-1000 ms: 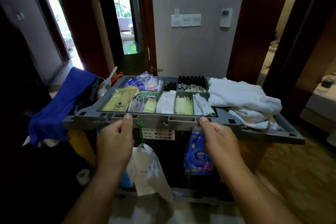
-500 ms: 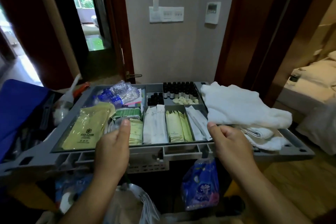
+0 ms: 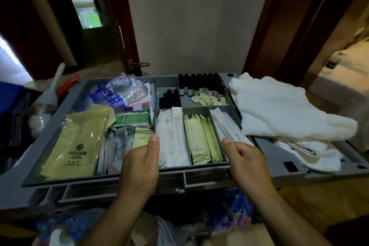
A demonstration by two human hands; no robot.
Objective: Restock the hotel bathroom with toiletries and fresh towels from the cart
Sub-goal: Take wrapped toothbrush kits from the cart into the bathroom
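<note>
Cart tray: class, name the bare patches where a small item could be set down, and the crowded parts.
Bare grey floor lies behind the small bottle cluster and left of the soap rounds. The cart rim between right hand and towels is free. The left compartments, slippers pack to sachets, are crowded.

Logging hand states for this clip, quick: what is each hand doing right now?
Left hand: thumb on the pale green packet, fingers hidden; grip cannot be told.
Right hand: loosely curled, holding nothing.

Legible text: none. Yellow packet (image 3: 77, 142), left compartment of cart tray (image 3: 79, 180): flower emblem, characters beneath blurred. White sachets (image 3: 172, 136), centre compartment: print too small.
</note>
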